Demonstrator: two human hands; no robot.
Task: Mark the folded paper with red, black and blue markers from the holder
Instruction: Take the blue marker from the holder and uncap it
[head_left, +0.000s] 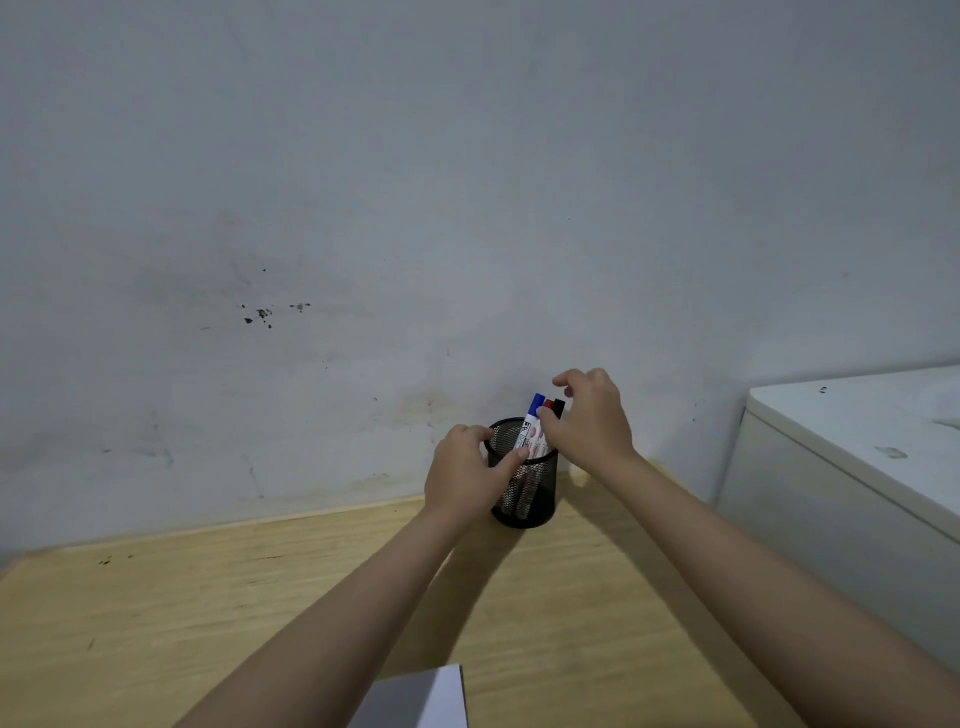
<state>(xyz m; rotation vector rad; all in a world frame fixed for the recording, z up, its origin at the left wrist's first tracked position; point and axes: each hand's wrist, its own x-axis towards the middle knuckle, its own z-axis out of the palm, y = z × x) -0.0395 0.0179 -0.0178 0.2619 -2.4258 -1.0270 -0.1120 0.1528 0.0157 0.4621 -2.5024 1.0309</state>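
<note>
Both bare arms stretched forward, hands close together.

Left hand (465, 467) curled in a loose grip, thumb pointing right, fingers wrapped round the far side. Right hand (589, 415) higher, wrist bent down, thumb and fingers pinched together, index finger arched above. Forearms angled inward, right one longer in view.

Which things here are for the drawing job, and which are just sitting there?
For the job:
- mesh holder
- blue marker
- red marker
- black marker
- folded paper

Just there:
- white cabinet
- wall
</note>
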